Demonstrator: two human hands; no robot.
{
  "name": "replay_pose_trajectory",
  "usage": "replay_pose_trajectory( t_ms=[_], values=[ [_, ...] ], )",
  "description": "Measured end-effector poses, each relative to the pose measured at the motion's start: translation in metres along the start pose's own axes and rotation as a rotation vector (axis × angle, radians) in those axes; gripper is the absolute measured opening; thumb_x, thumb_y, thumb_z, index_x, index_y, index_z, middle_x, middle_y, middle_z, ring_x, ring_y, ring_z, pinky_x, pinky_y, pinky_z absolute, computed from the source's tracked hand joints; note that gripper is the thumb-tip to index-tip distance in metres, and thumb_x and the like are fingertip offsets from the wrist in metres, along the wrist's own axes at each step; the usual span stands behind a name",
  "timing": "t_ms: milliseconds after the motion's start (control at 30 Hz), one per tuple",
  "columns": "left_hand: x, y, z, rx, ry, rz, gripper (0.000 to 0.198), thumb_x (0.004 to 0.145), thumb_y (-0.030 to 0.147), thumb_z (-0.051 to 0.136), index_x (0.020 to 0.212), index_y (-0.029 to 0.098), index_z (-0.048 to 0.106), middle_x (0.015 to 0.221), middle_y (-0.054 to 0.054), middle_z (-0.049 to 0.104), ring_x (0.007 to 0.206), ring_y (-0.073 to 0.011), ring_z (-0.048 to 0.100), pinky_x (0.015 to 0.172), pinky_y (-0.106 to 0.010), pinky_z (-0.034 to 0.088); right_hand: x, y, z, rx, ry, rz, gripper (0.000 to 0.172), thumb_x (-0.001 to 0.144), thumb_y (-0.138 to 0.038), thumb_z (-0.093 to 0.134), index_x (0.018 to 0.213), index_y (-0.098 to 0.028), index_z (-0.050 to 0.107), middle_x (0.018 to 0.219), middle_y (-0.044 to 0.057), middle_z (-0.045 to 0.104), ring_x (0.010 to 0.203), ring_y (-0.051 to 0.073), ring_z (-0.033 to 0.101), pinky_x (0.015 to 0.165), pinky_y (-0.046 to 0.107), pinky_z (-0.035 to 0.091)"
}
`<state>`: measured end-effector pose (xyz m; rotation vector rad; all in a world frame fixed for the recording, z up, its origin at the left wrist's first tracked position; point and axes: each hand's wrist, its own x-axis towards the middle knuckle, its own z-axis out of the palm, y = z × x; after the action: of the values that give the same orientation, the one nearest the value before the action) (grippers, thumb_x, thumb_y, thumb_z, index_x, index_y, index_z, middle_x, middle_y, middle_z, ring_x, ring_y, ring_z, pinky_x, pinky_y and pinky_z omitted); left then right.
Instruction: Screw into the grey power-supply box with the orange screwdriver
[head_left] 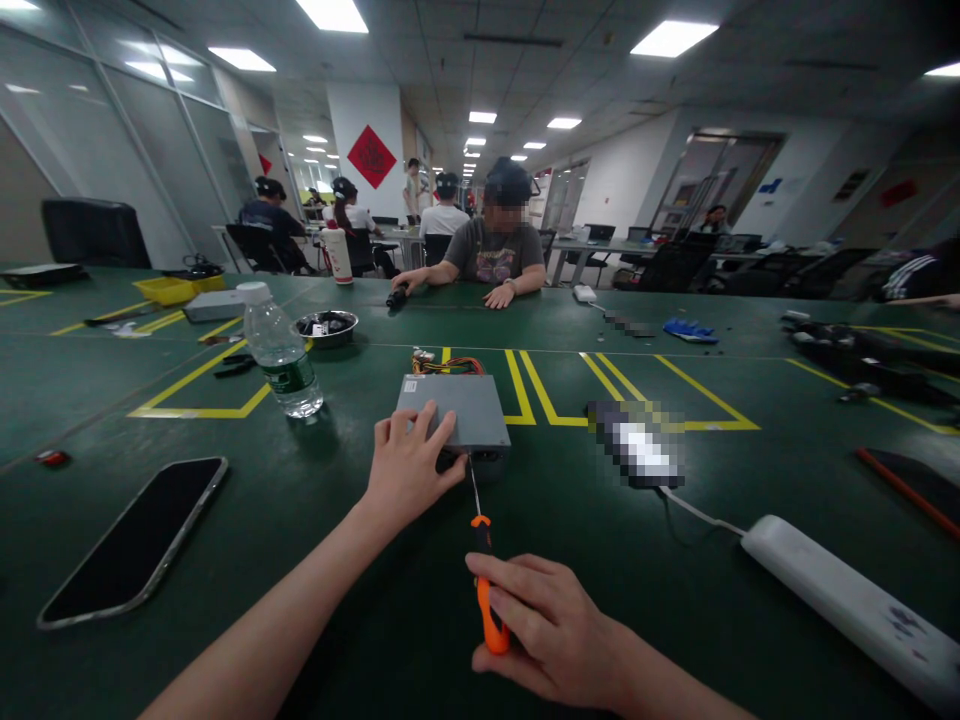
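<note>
Phone (135,540), face-down, far left on green table (337,640). Water bottle (281,350), upright, behind it. Left hand (409,465), fingers spread flat on grey metal box (457,412) at table centre. Right hand (547,625), clamped around orange screwdriver (484,570), tip at box's near face. Power strip (847,600), right, well apart.

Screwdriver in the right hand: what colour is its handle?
Orange with a black collar, seen in the head view: the screwdriver is held by the right hand.

One grey metal box (453,411), one screwdriver (484,570), one water bottle (281,352), one phone (135,541).
</note>
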<state>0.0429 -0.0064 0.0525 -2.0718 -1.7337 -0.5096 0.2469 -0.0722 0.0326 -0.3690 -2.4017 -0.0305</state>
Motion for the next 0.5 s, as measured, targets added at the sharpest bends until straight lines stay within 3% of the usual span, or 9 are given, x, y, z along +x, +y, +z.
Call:
replay_pose_trajectory(
  t_ms=[133, 233, 400, 500],
  values=[
    [0.000, 0.000, 0.000, 0.018, -0.008, 0.010, 0.049, 0.080, 0.049, 0.046, 0.123, 0.025, 0.049, 0.130, -0.008, 0.047, 0.106, -0.0315, 0.041, 0.083, -0.046, 0.033, 0.002, -0.001, -0.003, 0.063, -0.097, 0.045, 0.034, 0.094, -0.042, 0.038, 0.109, -0.012, 0.046, 0.112, 0.017, 0.061, 0.103, 0.019, 0.060, 0.082, 0.030, 0.051],
    [0.000, -0.001, 0.000, 0.023, -0.009, 0.010, 0.049, 0.081, 0.049, 0.045, 0.123, 0.025, 0.049, 0.131, -0.008, 0.047, 0.106, -0.0315, 0.041, 0.083, -0.046, 0.032, 0.008, -0.003, -0.005, 0.030, -0.203, 0.019, 0.032, 0.096, -0.035, 0.034, 0.117, -0.014, 0.047, 0.115, 0.017, 0.059, 0.101, 0.020, 0.061, 0.078, 0.030, 0.052],
    [0.000, -0.001, 0.000, 0.007, -0.005, 0.008, 0.049, 0.080, 0.049, 0.045, 0.123, 0.025, 0.050, 0.130, -0.009, 0.048, 0.107, -0.0320, 0.041, 0.083, -0.046, 0.032, 0.006, -0.003, 0.000, -0.024, -0.083, 0.002, 0.029, 0.096, -0.038, 0.037, 0.100, -0.014, 0.054, 0.113, 0.017, 0.061, 0.088, 0.016, 0.065, 0.079, 0.027, 0.051],
    [-0.001, -0.001, 0.000, 0.002, -0.001, 0.006, 0.049, 0.080, 0.048, 0.046, 0.123, 0.025, 0.050, 0.130, -0.009, 0.048, 0.107, -0.0321, 0.041, 0.083, -0.046, 0.033, 0.000, 0.000, 0.003, 0.010, -0.024, 0.045, 0.032, 0.093, -0.044, 0.041, 0.094, -0.013, 0.052, 0.109, 0.016, 0.063, 0.093, 0.016, 0.064, 0.083, 0.026, 0.050]
  ],
)
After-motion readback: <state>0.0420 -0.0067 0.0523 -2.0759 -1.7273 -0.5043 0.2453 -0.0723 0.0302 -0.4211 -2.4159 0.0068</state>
